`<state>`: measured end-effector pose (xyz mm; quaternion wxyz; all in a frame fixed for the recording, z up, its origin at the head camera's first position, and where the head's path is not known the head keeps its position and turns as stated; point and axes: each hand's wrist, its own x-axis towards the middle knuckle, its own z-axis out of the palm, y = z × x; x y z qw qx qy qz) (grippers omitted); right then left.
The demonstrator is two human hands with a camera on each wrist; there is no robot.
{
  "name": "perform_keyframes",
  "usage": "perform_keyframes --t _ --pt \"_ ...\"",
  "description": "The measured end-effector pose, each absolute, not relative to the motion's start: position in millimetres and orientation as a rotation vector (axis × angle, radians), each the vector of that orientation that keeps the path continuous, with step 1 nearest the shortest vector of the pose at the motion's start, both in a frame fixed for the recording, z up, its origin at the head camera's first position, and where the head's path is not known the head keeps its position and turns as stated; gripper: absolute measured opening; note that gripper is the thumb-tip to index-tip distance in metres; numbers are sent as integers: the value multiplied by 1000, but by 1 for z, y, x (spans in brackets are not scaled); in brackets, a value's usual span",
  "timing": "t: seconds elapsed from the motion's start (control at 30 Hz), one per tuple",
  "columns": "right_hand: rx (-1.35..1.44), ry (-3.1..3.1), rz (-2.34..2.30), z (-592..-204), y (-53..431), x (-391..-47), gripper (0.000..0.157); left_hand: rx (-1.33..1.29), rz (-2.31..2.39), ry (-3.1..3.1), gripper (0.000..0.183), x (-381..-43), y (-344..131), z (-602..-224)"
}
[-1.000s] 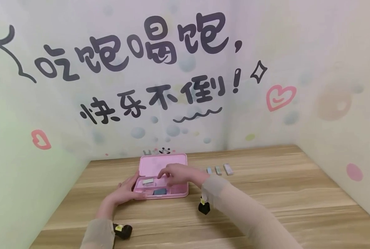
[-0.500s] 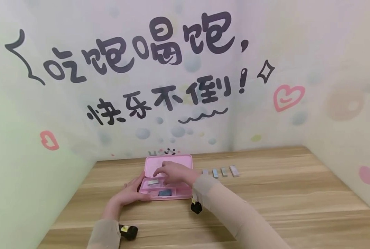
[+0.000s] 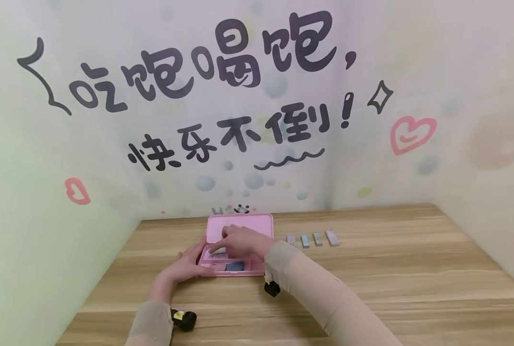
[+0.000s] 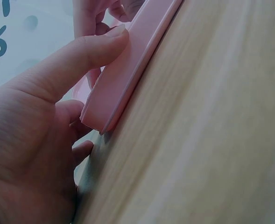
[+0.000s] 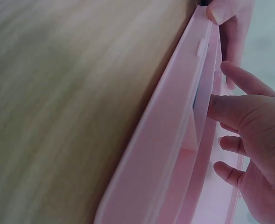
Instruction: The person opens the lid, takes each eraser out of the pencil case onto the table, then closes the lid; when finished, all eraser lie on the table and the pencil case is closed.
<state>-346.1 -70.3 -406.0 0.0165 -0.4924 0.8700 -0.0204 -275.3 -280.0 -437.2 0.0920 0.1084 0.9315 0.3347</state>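
Note:
An open pink pencil case (image 3: pixel 236 274) lies on the table with its lid (image 3: pixel 215 228) standing up behind. My left hand (image 3: pixel 182 267) grips its left end, thumb on the front wall and fingers around the corner. Over the rear compartment, my right hand (image 3: pixel 241 242) reaches in with index finger (image 5: pixel 244 80) and thumb (image 5: pixel 230 109) apart. A pale, eraser-like block (image 3: pixel 219 250) shows in that compartment, partly covered by the right hand. In the front compartment sits a dark blue block (image 3: pixel 235 266). The case wall hides what lies below the right fingertips in the right wrist view.
Several small pale blocks stand in a row right of the case, among them a light blue block (image 3: pixel 305 240) and a whitish block (image 3: pixel 332 238). Behind the wooden table (image 3: pixel 391 269) rises a printed wall hanging (image 3: pixel 361 158).
My right hand has shifted left over the rear compartment, its index finger now reaching across the pale block. My left hand keeps its grip. The head view has turned slightly left.

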Motion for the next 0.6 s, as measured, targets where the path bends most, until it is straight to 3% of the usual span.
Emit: perform_keyframes --t 0.6 --pt "-1537 2686 78 -405 -73 -345 52 329 996 2763 114 -279 -280 -439"
